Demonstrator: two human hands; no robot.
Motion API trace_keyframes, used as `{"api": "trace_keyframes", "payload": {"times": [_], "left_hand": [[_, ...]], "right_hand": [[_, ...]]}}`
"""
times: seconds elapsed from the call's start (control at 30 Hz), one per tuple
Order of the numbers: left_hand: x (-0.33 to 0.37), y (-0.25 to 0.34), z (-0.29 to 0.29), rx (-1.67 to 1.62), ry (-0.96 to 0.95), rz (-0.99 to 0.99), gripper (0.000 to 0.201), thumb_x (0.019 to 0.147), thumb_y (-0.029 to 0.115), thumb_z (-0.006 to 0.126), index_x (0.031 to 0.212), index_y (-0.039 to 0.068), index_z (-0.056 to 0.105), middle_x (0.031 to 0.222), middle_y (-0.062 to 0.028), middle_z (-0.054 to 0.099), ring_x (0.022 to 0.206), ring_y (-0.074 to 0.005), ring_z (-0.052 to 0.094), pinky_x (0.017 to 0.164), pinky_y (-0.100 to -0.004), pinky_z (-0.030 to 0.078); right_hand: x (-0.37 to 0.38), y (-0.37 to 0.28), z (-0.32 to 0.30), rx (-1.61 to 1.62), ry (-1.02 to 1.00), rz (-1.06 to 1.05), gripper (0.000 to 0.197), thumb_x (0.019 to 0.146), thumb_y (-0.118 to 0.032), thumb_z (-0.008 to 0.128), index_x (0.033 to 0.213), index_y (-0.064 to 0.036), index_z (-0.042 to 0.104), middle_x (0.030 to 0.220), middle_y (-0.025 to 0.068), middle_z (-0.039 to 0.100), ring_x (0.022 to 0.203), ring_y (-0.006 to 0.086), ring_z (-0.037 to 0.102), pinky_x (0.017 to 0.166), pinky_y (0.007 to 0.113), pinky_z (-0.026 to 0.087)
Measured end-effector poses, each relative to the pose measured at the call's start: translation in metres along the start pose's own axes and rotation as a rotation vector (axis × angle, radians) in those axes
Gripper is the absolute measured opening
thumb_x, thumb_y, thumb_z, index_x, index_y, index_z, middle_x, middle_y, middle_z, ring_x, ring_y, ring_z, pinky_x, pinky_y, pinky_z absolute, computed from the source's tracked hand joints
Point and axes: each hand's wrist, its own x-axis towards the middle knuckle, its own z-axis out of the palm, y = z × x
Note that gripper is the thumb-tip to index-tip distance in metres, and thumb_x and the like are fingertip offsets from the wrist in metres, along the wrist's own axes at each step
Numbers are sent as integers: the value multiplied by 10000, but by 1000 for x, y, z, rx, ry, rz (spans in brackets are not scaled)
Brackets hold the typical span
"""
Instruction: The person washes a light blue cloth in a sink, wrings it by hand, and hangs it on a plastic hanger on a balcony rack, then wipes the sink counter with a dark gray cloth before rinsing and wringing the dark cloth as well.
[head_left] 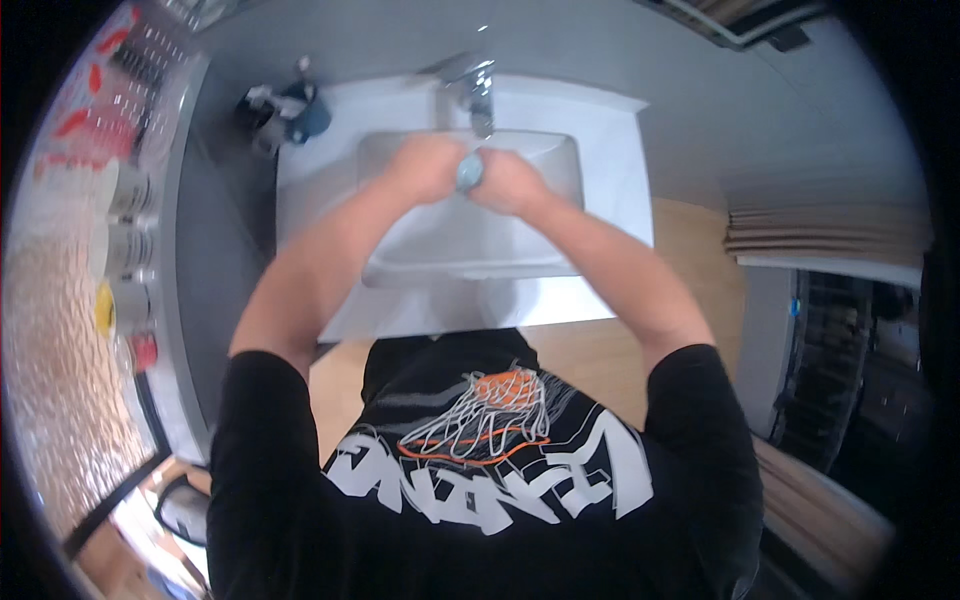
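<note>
Over the white sink basin, my two fists meet just below the chrome faucet. Between them shows a small blue-grey bunch that looks like a wadded cloth. My left hand is closed on its left side, and my right hand grips it from the right. Most of the cloth is hidden inside the fingers, and its edges are blurred. Whether water runs from the faucet I cannot tell.
A dark teal cup with toiletries stands at the counter's back left corner. Along the left, a grey ledge carries several pale containers. A grey wall rises behind the white countertop. At right are dark shelves.
</note>
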Motion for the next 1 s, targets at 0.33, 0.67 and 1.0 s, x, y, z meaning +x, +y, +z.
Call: {"api": "trace_keyframes", "payload": {"times": [0.33,0.67,1.0], "left_hand": [[-24,26,2,-321,-87,-21,298,692,155,667,974,60,647,926,-189,663,889,-363,635,776,-445,507],[-23,189,-44,-771,68,402,394,774,245,741,1061,-9,650,1020,-148,647,907,-227,618,784,-327,478],[22,496,18,-1447,-640,434,265,907,213,625,979,-37,678,898,-43,656,827,-116,588,754,-243,461]], "right_hand": [[-77,-21,-28,-128,109,99,417,660,-203,703,1003,-73,504,940,165,629,822,392,627,701,444,519],[-264,15,-145,47,528,-126,392,661,-164,791,981,-87,579,1059,78,542,939,300,560,739,398,502],[-532,119,-193,-112,997,83,191,739,-154,740,902,-70,686,926,60,581,905,265,525,777,365,457]]}}
